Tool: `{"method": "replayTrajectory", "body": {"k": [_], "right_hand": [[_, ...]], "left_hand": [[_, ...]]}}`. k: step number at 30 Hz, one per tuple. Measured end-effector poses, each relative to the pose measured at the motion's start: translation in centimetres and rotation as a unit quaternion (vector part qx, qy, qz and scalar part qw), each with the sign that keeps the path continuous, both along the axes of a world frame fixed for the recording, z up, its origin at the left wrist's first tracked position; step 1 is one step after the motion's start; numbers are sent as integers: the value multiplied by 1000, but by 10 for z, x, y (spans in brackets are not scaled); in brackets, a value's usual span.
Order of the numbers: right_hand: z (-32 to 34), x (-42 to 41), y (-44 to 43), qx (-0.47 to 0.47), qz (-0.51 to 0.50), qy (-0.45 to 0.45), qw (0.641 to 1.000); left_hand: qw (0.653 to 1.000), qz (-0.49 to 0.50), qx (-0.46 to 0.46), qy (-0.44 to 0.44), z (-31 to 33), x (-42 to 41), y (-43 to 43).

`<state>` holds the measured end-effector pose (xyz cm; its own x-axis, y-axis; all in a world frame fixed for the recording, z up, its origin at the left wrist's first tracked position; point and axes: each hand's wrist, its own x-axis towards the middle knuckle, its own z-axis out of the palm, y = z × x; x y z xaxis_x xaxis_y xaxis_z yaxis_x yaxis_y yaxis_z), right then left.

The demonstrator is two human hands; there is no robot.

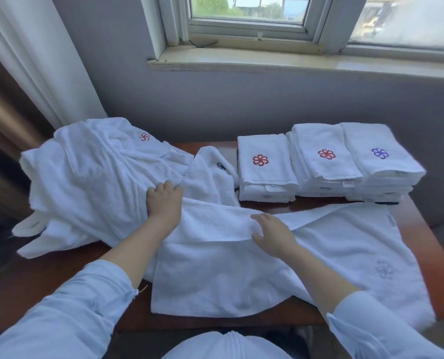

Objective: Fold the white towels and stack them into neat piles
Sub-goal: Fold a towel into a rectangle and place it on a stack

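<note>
Left hand (163,203): fingers curling into towel (241,281), gripping its far edge. Right hand (274,235): fingers pinching same towel's fold. Towel lying spread across tabletop (414,229). Heap (86,177) lying at left; three folded piles (324,164) standing behind.

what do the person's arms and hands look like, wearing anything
Both arms wear light blue long sleeves ending partway up the forearm. The left sleeve has a loose thread at its cuff; the right sleeve shows none. The left hand and right hand are bare: no gloves, rings or watch show.
</note>
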<state>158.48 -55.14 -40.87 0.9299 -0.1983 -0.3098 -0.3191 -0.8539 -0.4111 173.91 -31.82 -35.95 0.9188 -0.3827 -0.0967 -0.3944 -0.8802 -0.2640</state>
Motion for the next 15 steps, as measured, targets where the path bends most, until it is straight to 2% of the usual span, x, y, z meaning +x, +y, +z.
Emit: {"method": "replayTrajectory", "body": {"k": [3, 8, 12, 15], "right_hand": [[-1, -11, -8, 6, -22, -8, 1000], [0, -48, -42, 5, -73, -11, 997], [1, -91, -83, 19, -142, -10, 990], [5, -119, -119, 23, -185, 5, 982]], "left_hand": [[997, -62, -48, 5, -11, -12, -14], [956, -152, -203, 147, -24, -59, -78], [926, -202, -228, 223, -25, -94, -139], [917, -229, -217, 245, -23, -113, -183]]}}
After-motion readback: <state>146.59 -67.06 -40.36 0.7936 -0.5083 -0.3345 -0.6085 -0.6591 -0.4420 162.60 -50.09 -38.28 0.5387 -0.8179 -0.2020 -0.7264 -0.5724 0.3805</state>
